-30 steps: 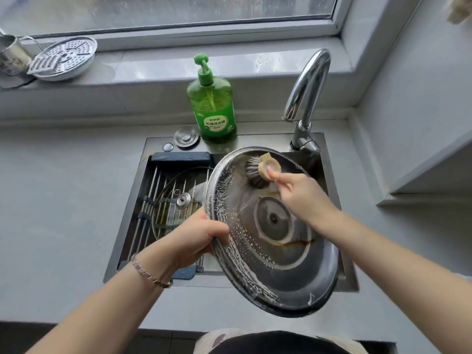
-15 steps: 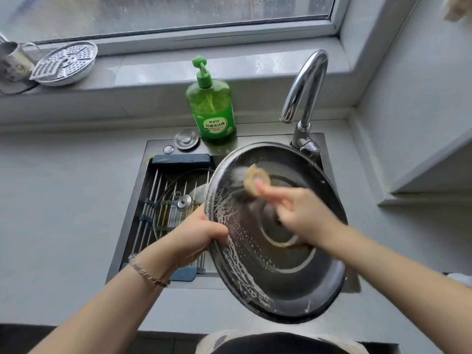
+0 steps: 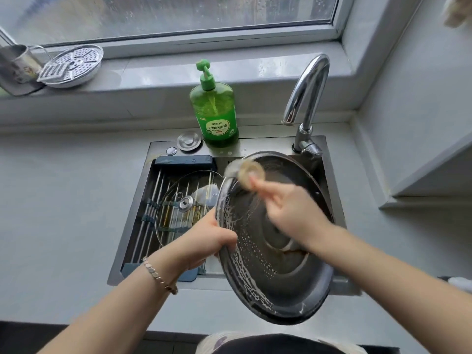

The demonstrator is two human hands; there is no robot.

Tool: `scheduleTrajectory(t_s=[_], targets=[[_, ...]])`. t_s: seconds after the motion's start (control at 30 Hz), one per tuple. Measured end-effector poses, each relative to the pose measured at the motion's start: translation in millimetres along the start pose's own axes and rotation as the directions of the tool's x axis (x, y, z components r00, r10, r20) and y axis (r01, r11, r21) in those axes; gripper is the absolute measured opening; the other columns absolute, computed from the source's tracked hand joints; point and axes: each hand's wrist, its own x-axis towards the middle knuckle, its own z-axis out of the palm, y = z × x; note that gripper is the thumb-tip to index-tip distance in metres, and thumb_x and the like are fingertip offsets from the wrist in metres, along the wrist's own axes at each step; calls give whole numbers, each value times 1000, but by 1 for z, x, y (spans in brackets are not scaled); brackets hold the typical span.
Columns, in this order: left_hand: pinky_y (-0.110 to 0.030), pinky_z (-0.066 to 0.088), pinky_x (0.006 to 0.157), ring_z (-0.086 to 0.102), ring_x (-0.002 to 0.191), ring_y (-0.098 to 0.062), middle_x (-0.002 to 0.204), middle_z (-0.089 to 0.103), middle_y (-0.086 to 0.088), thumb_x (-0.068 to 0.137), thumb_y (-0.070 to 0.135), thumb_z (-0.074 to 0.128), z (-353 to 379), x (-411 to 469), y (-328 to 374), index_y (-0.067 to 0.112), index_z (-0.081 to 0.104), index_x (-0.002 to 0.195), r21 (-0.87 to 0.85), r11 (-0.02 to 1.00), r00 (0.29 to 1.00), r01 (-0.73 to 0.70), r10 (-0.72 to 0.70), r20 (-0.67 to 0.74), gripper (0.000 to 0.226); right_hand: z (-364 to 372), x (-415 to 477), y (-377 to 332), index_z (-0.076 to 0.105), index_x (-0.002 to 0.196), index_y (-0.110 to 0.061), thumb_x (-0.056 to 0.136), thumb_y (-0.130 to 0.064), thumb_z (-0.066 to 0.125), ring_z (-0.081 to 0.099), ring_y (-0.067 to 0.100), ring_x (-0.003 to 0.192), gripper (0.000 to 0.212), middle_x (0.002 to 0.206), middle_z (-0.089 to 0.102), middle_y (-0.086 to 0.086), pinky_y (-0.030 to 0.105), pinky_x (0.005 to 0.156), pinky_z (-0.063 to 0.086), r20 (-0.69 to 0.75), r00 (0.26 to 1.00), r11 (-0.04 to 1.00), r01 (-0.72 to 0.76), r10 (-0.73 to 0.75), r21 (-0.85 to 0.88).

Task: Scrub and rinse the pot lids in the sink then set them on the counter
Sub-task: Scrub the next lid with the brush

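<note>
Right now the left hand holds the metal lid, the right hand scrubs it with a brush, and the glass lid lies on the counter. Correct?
No: the head view shows the glass lid on the rack in the sink, not on the counter. The rest is right.

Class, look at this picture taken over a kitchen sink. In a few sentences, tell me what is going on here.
A person is scrubbing a large metal lid over the sink. The left hand grips the lid's left rim and holds it tilted. The right hand works a round brush against its upper edge. Suds line the lid's left side, and no water shows at the tap. A glass lid lies on the rack in the sink.
</note>
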Motion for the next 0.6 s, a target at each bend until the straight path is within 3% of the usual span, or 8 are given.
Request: scheduleTrajectory(t_s=[0.07,0.13,0.2,0.23,0.33,0.4,0.5,0.6], targets=[[-44,54,72,59,72,-26,77,56,-14,51,-6,48,-5,0,0,11,49,95,1,1000,1000,-9,9,2,48,4,-8,-2,58,123,-35,91,-12,51,38,6,41,40,61,57,-4,22,53,31,69,996,998,64,-64,-5],[-48,53,78,58,75,-26,80,55,-13,53,-5,49,-8,-4,1,21,47,99,54,998,999,-12,10,36,54,-10,12,22,58,122,-35,92,-16,51,47,-2,55,37,83,71,3,21,60,36,-43,996,997,-76,77,16],[-43,54,77,60,75,-22,83,58,-9,62,-9,50,-7,-8,2,31,42,104,124,991,995,-55,45,84,58,-22,28,40,57,125,-32,93,-19,50,58,10,88,35,112,68,6,23,77,39,-129,957,965,-253,260,71],[-41,55,78,62,76,-21,85,60,-8,68,-11,49,-6,-8,3,35,39,108,149,986,993,-80,65,102,62,-20,25,40,56,126,-32,94,-18,49,59,12,90,35,111,69,3,23,79,40,-128,953,960,-267,275,80],[-34,57,68,67,72,-14,78,67,0,61,-6,49,-4,-6,5,33,41,108,108,989,991,-103,93,95,62,-3,2,12,56,124,-34,93,-14,51,47,0,49,37,56,57,-21,10,55,35,38,999,987,-44,39,152],[-32,57,65,66,66,-12,70,65,2,55,-3,50,-8,-8,6,27,44,101,50,994,995,-94,91,51,55,-1,-6,7,57,122,-32,92,-10,52,39,2,39,37,42,47,-22,9,47,29,58,998,993,22,-29,113],[-35,55,69,60,65,-14,67,61,0,52,-3,52,-9,-13,5,21,45,100,12,995,995,-104,104,-4,54,-24,21,37,59,122,-25,91,-9,54,50,-1,65,36,75,63,-17,14,67,38,-200,969,979,-112,145,170],[-29,55,62,62,64,-11,71,61,0,56,-3,50,-4,-12,10,26,43,108,52,990,991,-133,131,27,60,-28,30,41,57,125,-22,92,-11,52,51,1,79,35,89,65,-11,16,76,38,-229,940,957,-206,252,206]])
